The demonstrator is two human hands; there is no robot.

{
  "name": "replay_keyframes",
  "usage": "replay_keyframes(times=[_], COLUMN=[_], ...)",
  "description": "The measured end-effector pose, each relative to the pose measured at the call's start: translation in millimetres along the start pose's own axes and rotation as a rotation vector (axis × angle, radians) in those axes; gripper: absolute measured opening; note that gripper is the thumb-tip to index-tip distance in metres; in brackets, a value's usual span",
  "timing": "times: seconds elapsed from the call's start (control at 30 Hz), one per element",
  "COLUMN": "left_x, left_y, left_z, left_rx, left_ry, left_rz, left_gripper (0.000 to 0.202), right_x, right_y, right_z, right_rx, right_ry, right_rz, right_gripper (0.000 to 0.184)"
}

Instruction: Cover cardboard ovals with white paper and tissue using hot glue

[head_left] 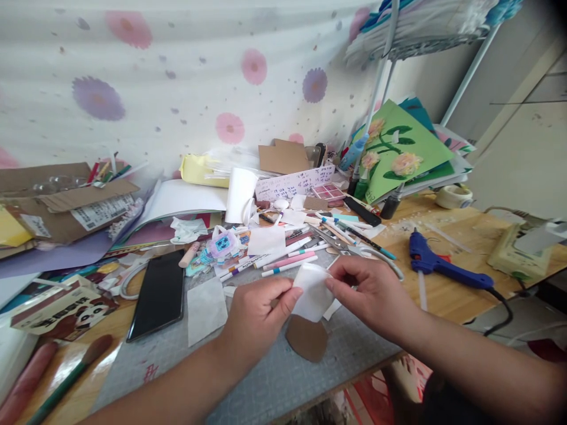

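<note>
Both hands pinched one white paper piece [312,292] above the grey cutting mat [274,378]: the left hand [257,321] gripped its near-left edge, the right hand [374,295] its top-right edge. Beneath it lay a brown card shape [307,339], partly hidden. Markers [290,262] and scissors [354,248] crowded just beyond; a blue glue gun [443,268] lay right of the right hand, a black phone [158,293] left of the left hand

A wooden table [447,289] is covered in its middle by a grey cutting mat [283,372]. On the mat are laid a black phone [158,293], a white paper sheet [205,309], a brown cardboard cut-out [307,338] and several marker pens [289,261]. On the bare wood to the right, a blue glue gun [438,262] is rested near scissors [354,248]. A cardboard box [66,203] is placed at the far left.
</note>
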State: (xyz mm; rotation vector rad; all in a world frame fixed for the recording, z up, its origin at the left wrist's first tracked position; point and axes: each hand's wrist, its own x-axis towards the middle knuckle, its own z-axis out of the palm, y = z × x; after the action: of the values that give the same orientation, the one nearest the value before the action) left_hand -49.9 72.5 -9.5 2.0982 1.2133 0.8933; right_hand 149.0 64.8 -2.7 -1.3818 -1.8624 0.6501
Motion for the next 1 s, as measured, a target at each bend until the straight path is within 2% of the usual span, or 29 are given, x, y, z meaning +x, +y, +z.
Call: replay_keyframes(times=[0.07, 0.13, 0.23, 0.27, 0.37, 0.43, 0.57, 0.73, 1.0], left_x=[1.0, 1.4, 1.0, 0.9, 1.4, 2.2, 2.6, 1.8, 2.1], left_y=[-0.6, -0.6, 0.9, 1.8, 5.8, 8.3, 9.5, 4.2, -6.0], left_z=[0.0, 0.7, 4.4, 6.2, 10.9, 12.5, 12.7, 12.3, 10.5], left_rx=[-0.049, -0.184, -0.549, -0.687, -0.997, -1.08, -1.102, -1.064, -0.74], left_ry=[0.018, 0.023, 0.026, 0.032, 0.044, 0.054, 0.067, 0.044, 0.028], left_rz=[-0.027, -0.115, -0.297, -0.354, -0.498, -0.554, -0.58, -0.55, -0.433], left_gripper=[0.031, 0.033, 0.029, 0.027, 0.024, 0.024, 0.026, 0.03, 0.032], right_x=[0.3, 0.8, 1.0, 0.7, -0.7, -1.7, -1.9, -0.1, -0.9], right_y=[0.7, 1.6, 1.5, 1.0, -1.2, -2.1, -1.7, 1.5, 8.2], right_z=[-0.1, 0.7, 4.2, 5.8, 11.1, 13.7, 15.7, 15.9, 13.7], right_rx=[0.061, 0.272, 0.739, 0.854, 0.944, 0.909, 0.865, 0.744, 0.632], right_ry=[0.013, 0.021, -0.076, -0.14, -0.26, -0.229, -0.117, -0.118, -0.09], right_rz=[0.013, 0.046, 0.152, 0.196, 0.305, 0.345, 0.421, 0.399, 0.346], right_gripper=[0.015, 0.014, 0.048, 0.053, 0.038, 0.028, 0.026, 0.024, 0.025])
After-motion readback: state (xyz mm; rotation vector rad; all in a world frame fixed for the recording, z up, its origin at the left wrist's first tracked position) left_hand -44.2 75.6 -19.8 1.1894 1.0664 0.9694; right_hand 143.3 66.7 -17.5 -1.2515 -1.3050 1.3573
